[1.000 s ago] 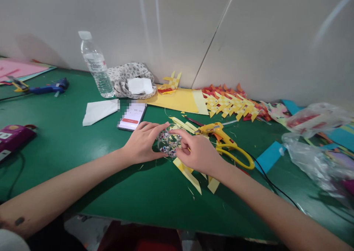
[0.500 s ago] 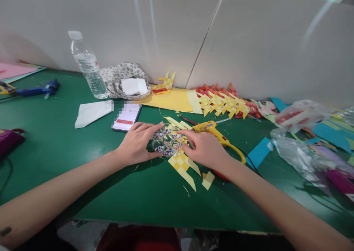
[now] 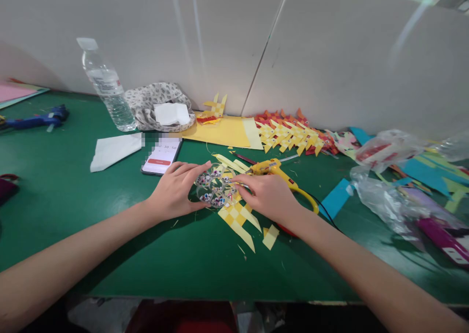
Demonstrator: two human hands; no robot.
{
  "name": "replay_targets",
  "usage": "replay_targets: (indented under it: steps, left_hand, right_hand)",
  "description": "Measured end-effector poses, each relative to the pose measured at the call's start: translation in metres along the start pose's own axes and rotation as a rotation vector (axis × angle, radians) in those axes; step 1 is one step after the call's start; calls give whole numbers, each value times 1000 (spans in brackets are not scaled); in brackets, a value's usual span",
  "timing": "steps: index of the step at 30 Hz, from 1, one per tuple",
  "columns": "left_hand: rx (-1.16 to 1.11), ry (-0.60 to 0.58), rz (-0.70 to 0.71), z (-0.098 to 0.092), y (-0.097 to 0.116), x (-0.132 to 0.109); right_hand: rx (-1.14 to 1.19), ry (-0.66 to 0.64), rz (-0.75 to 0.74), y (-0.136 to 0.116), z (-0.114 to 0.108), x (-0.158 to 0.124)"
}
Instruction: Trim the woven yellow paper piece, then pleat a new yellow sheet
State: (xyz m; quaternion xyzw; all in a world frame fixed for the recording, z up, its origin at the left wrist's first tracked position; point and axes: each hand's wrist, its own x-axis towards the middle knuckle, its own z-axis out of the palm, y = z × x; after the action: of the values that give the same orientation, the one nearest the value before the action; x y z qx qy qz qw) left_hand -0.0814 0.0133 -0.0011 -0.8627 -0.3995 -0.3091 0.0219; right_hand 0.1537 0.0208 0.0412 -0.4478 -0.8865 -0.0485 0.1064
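Gripping at nine o'clock, your left hand (image 3: 172, 191) has the round, clear, multicolour-speckled case (image 3: 215, 191), twelve o'clock of the woven yellow paper (image 3: 236, 216); your right hand (image 3: 269, 196) sits at three o'clock, grip unclear.

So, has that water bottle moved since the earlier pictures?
No: the water bottle still stands just left of the spotted cloth; both shift leftward together as the whole view does.
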Motion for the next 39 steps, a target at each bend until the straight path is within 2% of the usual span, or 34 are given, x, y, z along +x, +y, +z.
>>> replay_targets:
  steps: [7, 13, 17, 26, 39]
  left_hand:
    - [27, -8, 2, 0, 0, -1]
    - [70, 0, 79, -3, 1, -2]
    - [79, 5, 104, -3, 1, -2]
    - [101, 5, 99, -5, 3, -1]
    - [74, -9, 34, -2, 2, -1]
  right_hand:
    - [1, 12, 20, -2, -5, 1]
    - [-40, 37, -57, -1, -7, -1]
    - [8, 61, -46, -2, -8, -1]
    - [198, -87, 102, -12, -12, 8]
    - [18, -10, 70, -3, -2, 10]
